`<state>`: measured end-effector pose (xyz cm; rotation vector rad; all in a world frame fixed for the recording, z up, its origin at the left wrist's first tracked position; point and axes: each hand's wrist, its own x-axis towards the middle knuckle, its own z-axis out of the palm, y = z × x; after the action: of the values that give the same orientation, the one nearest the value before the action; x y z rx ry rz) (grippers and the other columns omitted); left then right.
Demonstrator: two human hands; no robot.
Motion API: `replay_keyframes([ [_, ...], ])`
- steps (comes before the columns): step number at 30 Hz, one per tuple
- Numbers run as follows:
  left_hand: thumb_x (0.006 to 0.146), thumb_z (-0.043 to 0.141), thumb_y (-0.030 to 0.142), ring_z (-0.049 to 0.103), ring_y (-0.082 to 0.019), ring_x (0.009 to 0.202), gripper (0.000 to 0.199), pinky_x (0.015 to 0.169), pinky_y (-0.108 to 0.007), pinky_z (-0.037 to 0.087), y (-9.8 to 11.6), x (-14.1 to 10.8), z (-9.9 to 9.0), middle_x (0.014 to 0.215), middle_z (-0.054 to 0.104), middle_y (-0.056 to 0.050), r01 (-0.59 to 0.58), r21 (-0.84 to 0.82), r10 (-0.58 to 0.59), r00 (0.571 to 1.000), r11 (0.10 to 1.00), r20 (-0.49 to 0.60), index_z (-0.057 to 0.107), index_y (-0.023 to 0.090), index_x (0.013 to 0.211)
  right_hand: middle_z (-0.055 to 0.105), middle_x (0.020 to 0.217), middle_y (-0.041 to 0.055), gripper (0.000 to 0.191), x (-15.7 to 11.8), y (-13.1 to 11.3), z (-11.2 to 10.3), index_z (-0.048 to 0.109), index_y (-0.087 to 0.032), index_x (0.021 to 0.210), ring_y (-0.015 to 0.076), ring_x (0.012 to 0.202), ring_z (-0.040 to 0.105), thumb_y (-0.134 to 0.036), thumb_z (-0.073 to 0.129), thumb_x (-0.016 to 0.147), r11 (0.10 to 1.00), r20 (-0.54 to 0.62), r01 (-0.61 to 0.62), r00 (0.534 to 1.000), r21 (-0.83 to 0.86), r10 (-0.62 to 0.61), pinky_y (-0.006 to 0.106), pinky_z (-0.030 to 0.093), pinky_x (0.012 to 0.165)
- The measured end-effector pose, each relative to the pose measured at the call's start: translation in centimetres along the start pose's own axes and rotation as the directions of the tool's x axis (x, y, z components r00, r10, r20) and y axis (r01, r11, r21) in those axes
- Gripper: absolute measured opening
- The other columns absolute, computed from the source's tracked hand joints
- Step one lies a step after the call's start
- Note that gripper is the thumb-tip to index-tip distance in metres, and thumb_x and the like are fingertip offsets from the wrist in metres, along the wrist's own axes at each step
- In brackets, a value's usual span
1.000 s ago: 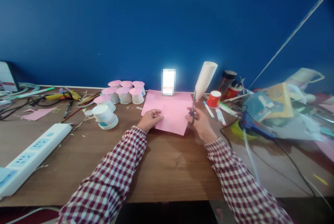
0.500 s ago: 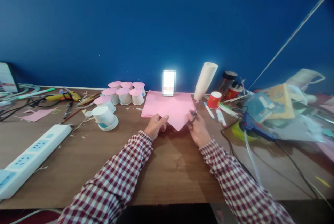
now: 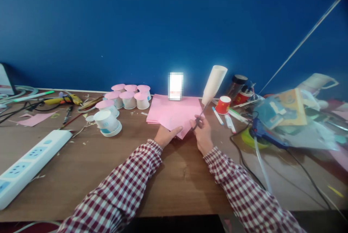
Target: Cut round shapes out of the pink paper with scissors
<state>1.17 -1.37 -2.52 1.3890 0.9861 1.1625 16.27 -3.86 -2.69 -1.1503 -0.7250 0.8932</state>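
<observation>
My left hand grips a pink paper sheet, thumb on top and fingers hidden beneath it. In my right hand is a pair of scissors, its dark handles around the fingers and its blades pointing up and away. The scissors are beside the right edge of the sheet. Behind the held sheet lies a stack of pink paper. Several white paper cups topped with pink discs stand to the left, and a bare white cup sits nearer on a stack of white rings or lids.
A leaning stack of white cups and a red cup stand at right. Beyond lie a blue glue gun with its cable and bagged items. A white power strip and a yellow tool occupy the left.
My left hand has slid further under the pink sheet, its thumb now stretched across it. The sheet has turned and shifted slightly left. My right hand has moved a little left with the scissors.
</observation>
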Motion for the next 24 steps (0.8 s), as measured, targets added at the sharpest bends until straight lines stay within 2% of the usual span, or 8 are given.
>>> replay_keyframes([
  [2, 0.064, 0.077, 0.024, 0.063, -0.026, 0.100, 0.049, 0.093, -0.040, 0.048, -0.1, 0.1, 0.0, 0.108, 0.068, -0.013, -0.031, -0.032, 0.029, 0.997, 0.999, -0.067, 0.063, 0.014, 0.110, 0.058, 0.072, -0.0029, 0.044, 0.1, 0.4, 0.2, 0.058, -0.018, 0.102, 0.0100, 0.061, 0.053, -0.030, 0.076, 0.064, 0.999, -0.002, 0.031, 1.000, -0.026, -0.031, 0.022, 0.044, 0.054],
  [5, 0.063, 0.077, 0.020, 0.058, -0.025, 0.114, 0.048, 0.104, -0.039, 0.040, -0.5, 0.4, 0.2, 0.115, 0.066, -0.013, -0.064, -0.111, 0.043, 0.983, 0.992, -0.181, 0.064, 0.014, 0.108, 0.060, 0.080, -0.0001, 0.043, 0.4, 1.1, 0.7, 0.055, -0.018, 0.107, 0.0121, 0.066, 0.057, -0.031, 0.072, 0.069, 0.990, -0.006, 0.133, 0.991, -0.055, -0.134, 0.025, 0.049, 0.059],
  [7, 0.064, 0.077, 0.021, 0.057, -0.025, 0.115, 0.046, 0.104, -0.039, 0.040, -0.8, 0.8, 0.5, 0.116, 0.065, -0.013, -0.058, -0.174, 0.013, 0.968, 0.983, -0.250, 0.064, 0.014, 0.107, 0.060, 0.087, 0.0027, 0.044, 0.7, 1.3, 1.0, 0.052, -0.019, 0.110, 0.0145, 0.074, 0.059, -0.031, 0.070, 0.072, 0.969, 0.005, 0.227, 0.974, -0.091, -0.228, 0.027, 0.051, 0.063],
  [11, 0.064, 0.078, 0.022, 0.062, -0.023, 0.106, 0.037, 0.099, -0.037, 0.045, -1.2, 2.6, 1.1, 0.105, 0.069, -0.013, -0.002, -0.328, -0.122, 0.926, 0.945, -0.358, 0.065, 0.013, 0.097, 0.059, 0.098, 0.0072, 0.042, 1.5, 1.0, 0.9, 0.047, -0.019, 0.115, 0.0174, 0.089, 0.059, -0.031, 0.063, 0.079, 0.921, 0.055, 0.361, 0.933, -0.145, -0.357, 0.030, 0.052, 0.070],
  [15, 0.061, 0.079, 0.016, 0.067, -0.020, 0.088, 0.033, 0.079, -0.034, 0.056, -1.0, 4.0, 1.5, 0.090, 0.070, -0.011, 0.078, -0.530, -0.311, 0.877, 0.844, -0.366, 0.063, 0.012, 0.090, 0.057, 0.101, 0.0080, 0.045, 2.2, 0.4, 0.4, 0.046, -0.019, 0.119, 0.0190, 0.095, 0.058, -0.034, 0.062, 0.080, 0.878, 0.070, 0.424, 0.905, -0.224, -0.419, 0.027, 0.051, 0.068],
  [19, 0.060, 0.077, 0.012, 0.067, -0.015, 0.073, 0.031, 0.060, -0.025, 0.055, -0.4, 3.8, 1.6, 0.083, 0.070, -0.005, 0.078, -0.601, -0.325, 0.892, 0.795, -0.315, 0.064, 0.013, 0.088, 0.058, 0.097, 0.0060, 0.042, 1.8, -0.1, 0.4, 0.051, -0.020, 0.117, 0.0167, 0.083, 0.058, -0.036, 0.062, 0.080, 0.837, 0.183, 0.436, 0.900, -0.330, -0.397, 0.027, 0.050, 0.069],
  [21, 0.057, 0.079, 0.011, 0.066, -0.014, 0.068, 0.031, 0.058, -0.023, 0.054, -0.2, 3.5, 1.4, 0.078, 0.070, -0.004, 0.082, -0.631, -0.334, 0.897, 0.771, -0.291, 0.064, 0.013, 0.084, 0.059, 0.095, 0.0044, 0.041, 1.2, 0.0, 0.6, 0.053, -0.021, 0.116, 0.0151, 0.076, 0.057, -0.036, 0.063, 0.079, 0.856, 0.253, 0.407, 0.907, -0.318, -0.337, 0.027, 0.049, 0.068],
  [24, 0.057, 0.079, 0.012, 0.066, -0.015, 0.068, 0.025, 0.064, -0.026, 0.055, -0.1, 3.5, 0.8, 0.073, 0.070, -0.004, 0.062, -0.695, -0.317, 0.916, 0.717, -0.246, 0.065, 0.012, 0.079, 0.059, 0.087, 0.0022, 0.038, 0.7, 0.2, 1.0, 0.054, -0.020, 0.112, 0.0150, 0.074, 0.056, -0.037, 0.063, 0.079, 0.893, 0.344, 0.354, 0.905, -0.280, -0.251, 0.026, 0.048, 0.067],
])
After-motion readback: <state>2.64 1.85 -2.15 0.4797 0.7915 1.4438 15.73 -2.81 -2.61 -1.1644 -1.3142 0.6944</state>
